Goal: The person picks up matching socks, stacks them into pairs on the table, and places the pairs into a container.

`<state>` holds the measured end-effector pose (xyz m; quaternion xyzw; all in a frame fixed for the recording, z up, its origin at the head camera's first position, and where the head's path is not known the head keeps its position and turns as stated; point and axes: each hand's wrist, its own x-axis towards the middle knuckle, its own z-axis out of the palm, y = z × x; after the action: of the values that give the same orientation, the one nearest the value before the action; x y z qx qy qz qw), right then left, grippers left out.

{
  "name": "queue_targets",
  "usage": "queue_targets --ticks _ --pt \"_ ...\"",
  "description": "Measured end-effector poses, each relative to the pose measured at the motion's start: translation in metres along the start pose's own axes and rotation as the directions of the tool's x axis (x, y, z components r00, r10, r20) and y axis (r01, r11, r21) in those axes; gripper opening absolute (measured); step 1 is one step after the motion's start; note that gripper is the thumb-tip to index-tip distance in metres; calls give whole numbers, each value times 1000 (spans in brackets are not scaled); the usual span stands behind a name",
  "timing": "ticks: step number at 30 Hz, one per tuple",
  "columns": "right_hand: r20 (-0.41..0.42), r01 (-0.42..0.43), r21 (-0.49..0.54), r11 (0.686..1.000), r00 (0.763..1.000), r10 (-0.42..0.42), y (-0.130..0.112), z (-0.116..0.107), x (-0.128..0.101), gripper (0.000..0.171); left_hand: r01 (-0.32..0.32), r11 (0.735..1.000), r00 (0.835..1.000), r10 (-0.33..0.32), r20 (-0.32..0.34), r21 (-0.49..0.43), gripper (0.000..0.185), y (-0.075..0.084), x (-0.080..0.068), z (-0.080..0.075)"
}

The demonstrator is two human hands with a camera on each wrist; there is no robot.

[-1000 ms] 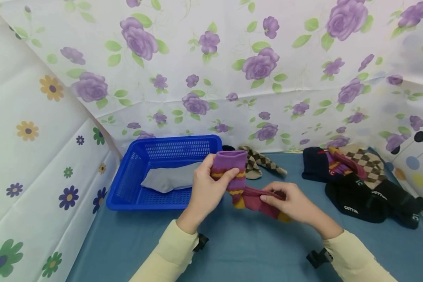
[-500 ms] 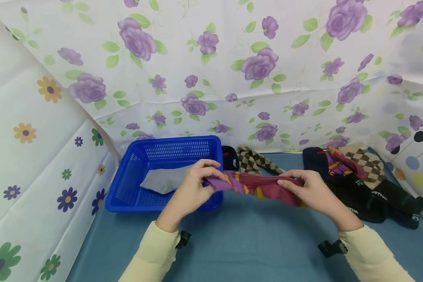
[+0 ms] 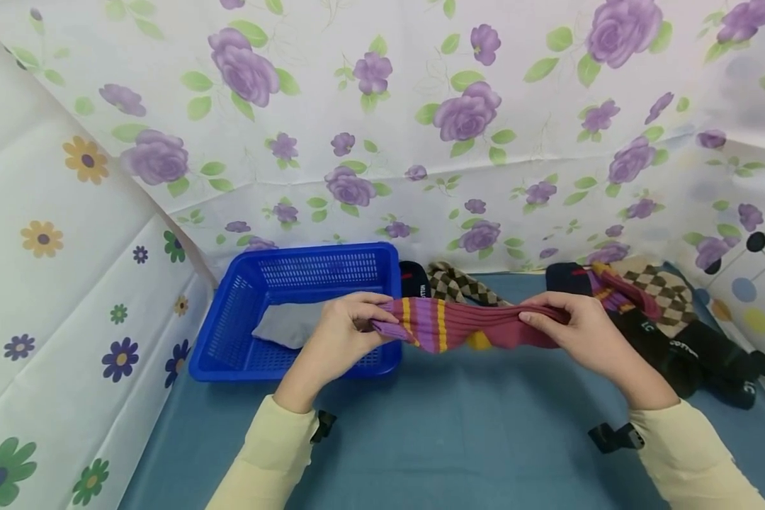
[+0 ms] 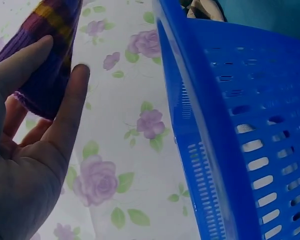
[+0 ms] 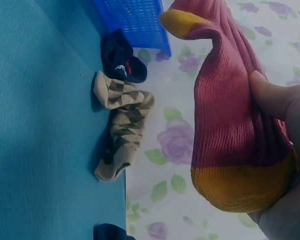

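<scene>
Sock [image 3: 468, 327] stretched between my left hand [image 3: 334, 340] and right hand [image 3: 586, 336], above the blue table [image 3: 459, 439]. Left wrist: fingers [image 4: 70, 107] clamp the purple cuff beside the basket [image 4: 230, 115]. Right wrist: thumb pinches the yellow toe.

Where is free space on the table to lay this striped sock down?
The blue table is bare in front, between both sleeves. Crowded: sock pile on the right, blue basket on the left, argyle sock behind the striped sock.
</scene>
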<state>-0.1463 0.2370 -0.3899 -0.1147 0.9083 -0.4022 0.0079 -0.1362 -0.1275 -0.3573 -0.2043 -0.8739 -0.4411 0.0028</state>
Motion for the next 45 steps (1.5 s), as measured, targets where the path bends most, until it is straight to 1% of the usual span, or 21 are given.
queue_targets --ticks 4,7,9,11,12,14,16,18,20,21,23,25,26,28,31,33,37,39,41,43,45 --pt "-4 -3 -30 1000 1000 3 2 -5 -1 20 -34 999 999 35 -34 18 16 1 0 3" --pt "-10 4 -79 997 1000 -4 6 -8 -4 22 -69 986 995 79 -64 151 20 4 -3 7" --pt "-18 10 -114 993 1000 -12 8 -9 -6 23 -101 957 991 120 -54 274 23 8 -7 11" --pt "-26 24 -155 988 999 -28 11 -10 -8 24 -139 911 988 157 -14 389 27 12 -10 16" --pt "-29 26 -169 985 999 -31 13 -10 -9 24 -159 891 986 169 15 426 29 14 -12 18" --pt "-23 23 -184 983 999 -28 15 -10 -11 26 -188 870 982 174 73 456 33 17 -15 24" --pt "-5 20 -195 981 1000 -21 19 -10 -13 27 -197 877 980 160 120 439 37 20 -17 30" --pt "18 11 -205 979 1000 -8 23 -10 -13 28 -192 901 978 142 153 388 39 22 -19 37" --pt "38 5 -213 977 999 4 27 -9 -13 30 -164 932 979 114 169 324 39 25 -22 44" --pt "45 2 -219 976 999 8 30 -8 -13 30 -144 944 982 99 161 297 37 26 -23 48" --pt "55 -5 -226 974 998 18 35 -5 -13 31 -113 957 990 86 110 268 32 29 -25 57" --pt "61 -18 -219 975 998 32 40 -1 -12 32 -101 954 995 98 24 284 30 30 -27 72" --pt "70 -27 -213 977 997 42 44 2 -12 33 -111 945 992 122 -18 307 29 29 -28 80" --pt "100 -43 -197 979 993 64 52 9 -12 33 -135 913 981 177 -77 385 25 25 -31 97" --pt "151 -66 -179 982 984 93 65 18 -13 33 -167 852 968 237 -82 496 24 17 -34 117" --pt "167 -79 -182 980 980 110 72 21 -13 32 -172 825 968 243 -64 538 25 12 -33 124" --pt "162 -115 -215 970 975 151 85 25 -13 32 -146 786 978 206 -31 601 27 2 -27 129" --pt "172 -131 -238 962 969 175 91 29 -12 33 -124 761 987 163 -2 636 29 -4 -24 131" --pt "188 -132 -266 955 964 185 95 35 -11 33 -106 747 993 117 28 657 30 -8 -23 134" --pt "191 -118 -282 952 966 176 98 39 -11 33 -88 739 996 80 43 668 28 -12 -21 137" --pt "166 -104 -297 949 973 158 99 42 -10 29 -74 721 997 62 42 689 26 -15 -18 139"
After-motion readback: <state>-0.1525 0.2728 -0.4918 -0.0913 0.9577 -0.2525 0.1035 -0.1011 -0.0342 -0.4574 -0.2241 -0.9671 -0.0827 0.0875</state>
